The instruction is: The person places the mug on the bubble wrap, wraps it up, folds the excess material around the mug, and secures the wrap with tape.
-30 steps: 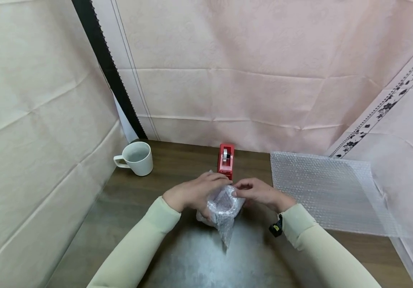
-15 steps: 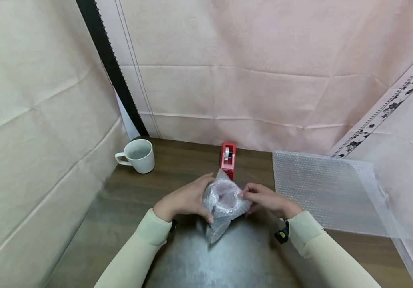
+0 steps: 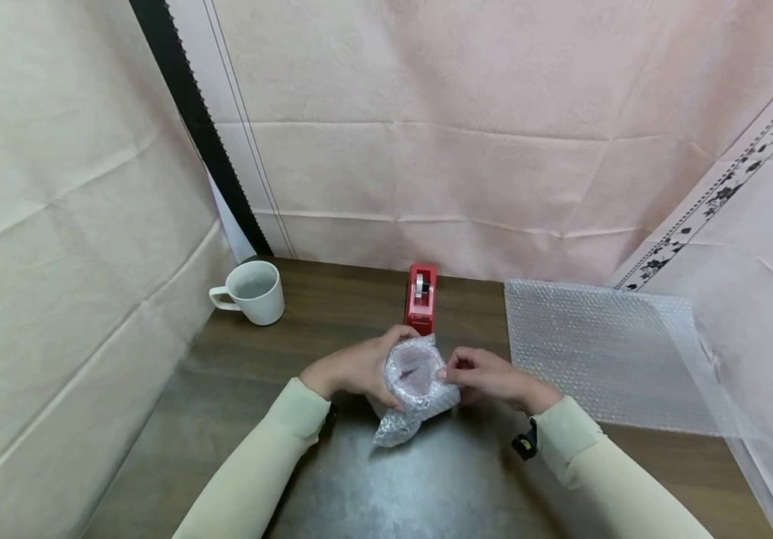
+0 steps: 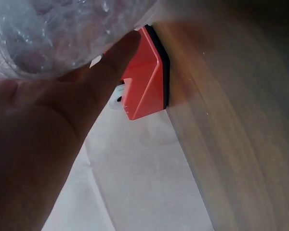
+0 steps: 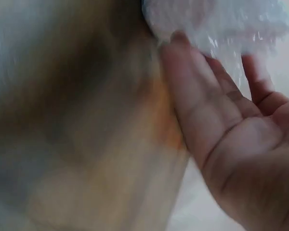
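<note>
A round bundle of bubble wrap is between the hands in the middle of the table. Its top shows a ring-like hollow, and a loose tail of wrap sticks out toward the person; what lies inside is hidden. The left hand holds the bundle from its left side, fingers behind and thumb in front. On the opposite side the right hand pinches the wrap near the upper rim with thumb and fingers. In the right wrist view, the fingertips meet the clear wrap. A red tape dispenser stands just behind the bundle.
A white mug stands at the back left, its handle facing left. To the right, a flat sheet of bubble wrap lies on the wooden table. Cloth-covered walls enclose the back and sides.
The hands have turned the bundle, so its loose tail has swung to the left. The right hand has shifted a little along the rim. Mug, dispenser and flat sheet stay put.
</note>
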`<state>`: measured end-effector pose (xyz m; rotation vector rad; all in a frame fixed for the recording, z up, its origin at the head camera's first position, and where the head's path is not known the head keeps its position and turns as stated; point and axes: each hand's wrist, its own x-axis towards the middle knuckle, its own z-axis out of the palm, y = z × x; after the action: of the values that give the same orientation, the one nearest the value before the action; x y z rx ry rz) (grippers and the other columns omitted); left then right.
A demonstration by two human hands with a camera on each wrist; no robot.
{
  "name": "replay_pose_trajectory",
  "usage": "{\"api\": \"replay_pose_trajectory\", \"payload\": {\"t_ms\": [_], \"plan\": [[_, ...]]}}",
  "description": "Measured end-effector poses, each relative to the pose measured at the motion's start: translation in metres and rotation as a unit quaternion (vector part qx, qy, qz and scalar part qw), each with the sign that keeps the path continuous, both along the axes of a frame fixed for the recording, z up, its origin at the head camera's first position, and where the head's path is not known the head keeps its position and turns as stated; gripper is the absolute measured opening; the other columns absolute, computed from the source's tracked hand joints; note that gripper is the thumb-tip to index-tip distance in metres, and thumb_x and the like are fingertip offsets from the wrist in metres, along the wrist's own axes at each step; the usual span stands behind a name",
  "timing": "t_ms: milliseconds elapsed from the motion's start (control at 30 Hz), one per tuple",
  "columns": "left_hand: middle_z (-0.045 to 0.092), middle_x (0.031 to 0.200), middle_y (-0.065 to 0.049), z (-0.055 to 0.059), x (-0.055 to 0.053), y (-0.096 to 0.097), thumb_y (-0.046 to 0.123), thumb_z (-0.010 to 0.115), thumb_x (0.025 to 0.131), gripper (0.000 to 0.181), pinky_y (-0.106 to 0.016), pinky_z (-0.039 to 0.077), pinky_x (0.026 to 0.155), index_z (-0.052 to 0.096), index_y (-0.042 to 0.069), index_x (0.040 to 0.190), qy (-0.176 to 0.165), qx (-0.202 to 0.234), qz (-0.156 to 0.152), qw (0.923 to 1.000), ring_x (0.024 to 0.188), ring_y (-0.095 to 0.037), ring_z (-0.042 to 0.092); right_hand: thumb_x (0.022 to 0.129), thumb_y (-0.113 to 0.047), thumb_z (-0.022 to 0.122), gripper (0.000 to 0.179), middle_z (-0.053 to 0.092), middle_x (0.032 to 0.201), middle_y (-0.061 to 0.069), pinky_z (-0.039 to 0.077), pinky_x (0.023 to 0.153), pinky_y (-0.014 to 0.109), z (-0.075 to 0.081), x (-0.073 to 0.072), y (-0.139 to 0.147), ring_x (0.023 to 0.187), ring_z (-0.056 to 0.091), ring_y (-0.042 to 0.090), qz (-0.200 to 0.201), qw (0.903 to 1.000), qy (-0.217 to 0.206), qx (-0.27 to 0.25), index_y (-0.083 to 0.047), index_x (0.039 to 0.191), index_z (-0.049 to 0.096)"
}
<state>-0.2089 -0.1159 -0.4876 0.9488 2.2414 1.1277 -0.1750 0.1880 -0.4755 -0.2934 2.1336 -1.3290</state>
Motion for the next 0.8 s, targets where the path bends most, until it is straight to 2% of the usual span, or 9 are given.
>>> {"api": "replay_pose_trajectory", "payload": {"t_ms": [67,167,233,300,400,500,600,700,800], "plan": [[0.067,0.142,-0.006,-0.002,0.000,0.000,0.022,0.109,0.072,0.116,-0.040,0.058,0.110,0.036,0.025,0.163,0.003,0.005,0.000,1.0000,0.124,-0.020,0.067,0.105,-0.043,0.081,0.060,0.062,0.153,0.021,0.060,0.114,0.061,0.001,-0.004,0.002,0.137,0.066,0.043,0.005,0.9992,0.029,0.027,-0.006,0.146,0.057],[0.067,0.142,-0.005,-0.003,0.002,0.000,0.021,0.109,0.073,0.112,-0.040,0.058,0.110,0.040,0.024,0.161,0.009,0.007,0.002,0.9999,0.124,-0.019,0.067,0.095,-0.052,0.089,0.105,0.031,0.185,0.023,0.037,0.132,0.075,-0.001,-0.014,0.004,0.170,0.034,0.053,0.045,0.9968,0.054,0.038,-0.013,0.175,0.033],[0.067,0.141,-0.005,-0.004,0.002,0.001,0.020,0.108,0.073,0.111,-0.039,0.057,0.110,0.041,0.023,0.161,0.013,0.008,0.001,0.9999,0.124,-0.019,0.067,0.090,-0.058,0.093,0.125,0.019,0.189,0.021,0.024,0.136,0.079,-0.004,-0.019,0.004,0.174,0.022,0.051,0.091,0.9943,0.052,0.020,-0.016,0.182,0.019],[0.067,0.141,-0.004,-0.006,0.003,0.002,0.020,0.108,0.073,0.110,-0.038,0.057,0.110,0.041,0.023,0.161,0.016,0.008,0.003,0.9998,0.123,-0.019,0.067,0.084,-0.064,0.095,0.134,0.021,0.188,0.020,0.023,0.138,0.077,-0.008,-0.023,0.002,0.171,0.027,0.047,0.132,0.9895,0.056,0.018,-0.016,0.183,0.017],[0.067,0.142,-0.002,-0.009,0.005,0.003,0.021,0.106,0.076,0.108,-0.037,0.057,0.111,0.042,0.023,0.162,0.027,0.011,0.008,0.9996,0.123,-0.018,0.066,0.077,-0.064,0.100,0.134,0.038,0.177,0.018,0.037,0.133,0.066,-0.012,-0.024,-0.003,0.156,0.043,0.037,0.156,0.9840,0.080,0.029,-0.012,0.178,0.028],[0.064,0.150,-0.002,-0.009,0.010,0.002,0.022,0.103,0.078,0.108,-0.041,0.056,0.116,0.041,0.020,0.167,0.047,0.015,0.022,0.9986,0.131,-0.019,0.064,0.077,-0.053,0.104,0.119,0.051,0.164,0.015,0.049,0.123,0.055,-0.012,-0.022,-0.010,0.142,0.053,0.029,0.149,0.9811,0.117,0.041,-0.010,0.170,0.043],[0.058,0.159,-0.006,-0.007,0.018,0.000,0.023,0.101,0.080,0.114,-0.047,0.054,0.122,0.036,0.015,0.173,0.058,0.005,0.040,0.9975,0.139,-0.022,0.061,0.079,-0.043,0.104,0.104,0.061,0.152,0.012,0.053,0.115,0.048,-0.011,-0.020,-0.014,0.131,0.060,0.025,0.131,0.9805,0.139,0.046,-0.008,0.161,0.051],[0.050,0.169,-0.010,-0.002,0.028,-0.002,0.026,0.104,0.080,0.127,-0.053,0.051,0.127,0.024,0.015,0.179,0.043,-0.012,0.049,0.9978,0.147,-0.026,0.057,0.079,-0.044,0.104,0.099,0.065,0.146,0.008,0.055,0.112,0.046,-0.010,-0.018,-0.015,0.124,0.063,0.021,0.114,0.9794,0.152,0.068,-0.008,0.157,0.054],[0.038,0.179,-0.013,0.002,0.037,-0.004,0.029,0.111,0.073,0.146,-0.057,0.045,0.133,0.014,0.018,0.182,0.022,-0.020,0.052,0.9982,0.159,-0.030,0.048,0.078,-0.048,0.103,0.099,0.067,0.144,0.007,0.056,0.112,0.046,-0.009,-0.016,-0.018,0.122,0.065,0.020,0.108,0.9766,0.165,0.086,-0.008,0.156,0.056]]}}
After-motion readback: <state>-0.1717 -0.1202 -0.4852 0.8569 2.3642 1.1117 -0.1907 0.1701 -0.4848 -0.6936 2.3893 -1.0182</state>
